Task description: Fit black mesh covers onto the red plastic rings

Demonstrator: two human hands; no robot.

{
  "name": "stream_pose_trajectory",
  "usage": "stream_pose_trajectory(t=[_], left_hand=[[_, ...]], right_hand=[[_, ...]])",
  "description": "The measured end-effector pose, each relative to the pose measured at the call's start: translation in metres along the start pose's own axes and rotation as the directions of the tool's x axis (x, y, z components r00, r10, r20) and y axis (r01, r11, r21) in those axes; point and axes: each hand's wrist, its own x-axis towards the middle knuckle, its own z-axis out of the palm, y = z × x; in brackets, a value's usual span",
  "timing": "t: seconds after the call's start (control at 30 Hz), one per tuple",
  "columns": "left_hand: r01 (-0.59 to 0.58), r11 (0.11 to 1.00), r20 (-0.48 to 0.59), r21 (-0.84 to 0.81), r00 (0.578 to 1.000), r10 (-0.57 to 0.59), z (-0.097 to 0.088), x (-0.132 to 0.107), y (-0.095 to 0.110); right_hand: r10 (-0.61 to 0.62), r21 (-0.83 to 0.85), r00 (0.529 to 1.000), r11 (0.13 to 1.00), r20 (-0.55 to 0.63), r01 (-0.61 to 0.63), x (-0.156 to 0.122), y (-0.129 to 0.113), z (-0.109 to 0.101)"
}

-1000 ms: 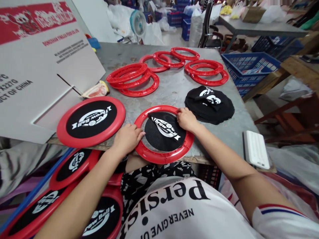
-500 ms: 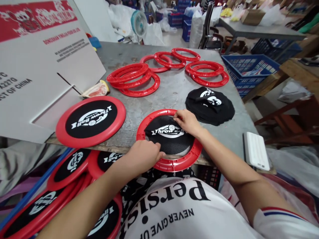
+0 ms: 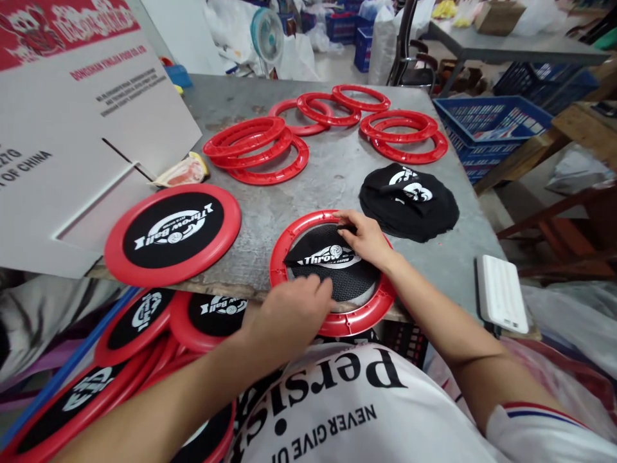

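In front of me a red plastic ring (image 3: 362, 321) lies at the table's front edge. Inside it sits a black fabric disc (image 3: 354, 283) with white "Throw Ball" print, partly folded over itself. At the ring's far right side, my right hand (image 3: 365, 239) pinches the fabric's edge against the rim. My left hand (image 3: 296, 315) is curled above the ring's near left part, somewhat blurred; anything between its fingers is hidden. A pile of black fabric discs (image 3: 409, 209) lies beyond my right hand. Left of the ring rests a finished-looking red-rimmed disc (image 3: 176, 231).
Several loose red rings (image 3: 277, 173) are spread over the grey table (image 3: 332, 164). A printed carton (image 3: 72, 161) stands at the left, a white device (image 3: 502, 292) at the right edge. More red-rimmed discs (image 3: 132, 315) are piled below left. Blue crates (image 3: 486, 122) stand beyond the table.
My left hand has moved right and slightly inward over the ring. My right hand stays at the far rim, its fingers slightly shifted on the fabric. The view has tilted a little.
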Motion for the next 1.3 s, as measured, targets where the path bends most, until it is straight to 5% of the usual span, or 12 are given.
stream_pose_trajectory(t=[0.07,0.13,0.27,0.4,0.53,0.67,0.9,1.3], left_hand=[[0.039,0.995,-0.165,-0.096,0.985,-0.054,-0.002,0.022,-0.023],[0.065,0.964,-0.198,-0.258,0.973,-0.118,0.003,0.051,-0.049],[0.122,0.758,-0.026,-0.641,0.983,-0.18,0.026,0.101,-0.085],[0.185,0.539,0.075,-0.822,0.973,-0.22,0.042,0.12,-0.091],[0.304,0.568,0.092,-0.765,0.924,-0.371,0.045,0.125,-0.093],[0.354,0.648,0.077,-0.674,0.907,-0.415,0.045,0.132,-0.095],[0.412,0.801,-0.04,-0.435,0.88,-0.474,0.059,0.147,-0.091],[0.512,0.746,-0.05,-0.426,0.81,-0.585,0.076,0.154,-0.092]], right_hand=[[-0.042,0.041,0.999,0.998,-0.001,0.042,-0.002,-0.004,-0.002],[-0.074,0.078,0.997,0.994,-0.003,0.074,-0.003,-0.009,-0.003],[-0.096,0.121,0.995,0.988,-0.002,0.096,-0.004,-0.013,-0.006],[-0.003,0.12,1.0,0.993,0.004,0.002,-0.001,-0.007,-0.006],[0.195,0.149,0.979,0.968,0.06,-0.202,0.013,0.0,-0.001],[0.341,-0.059,0.937,0.94,0.079,-0.337,0.035,0.005,0.003],[0.345,-0.252,0.936,0.914,0.069,-0.318,0.052,0.02,0.01],[0.407,-0.363,0.912,0.858,0.046,-0.364,0.05,0.024,0.017]])
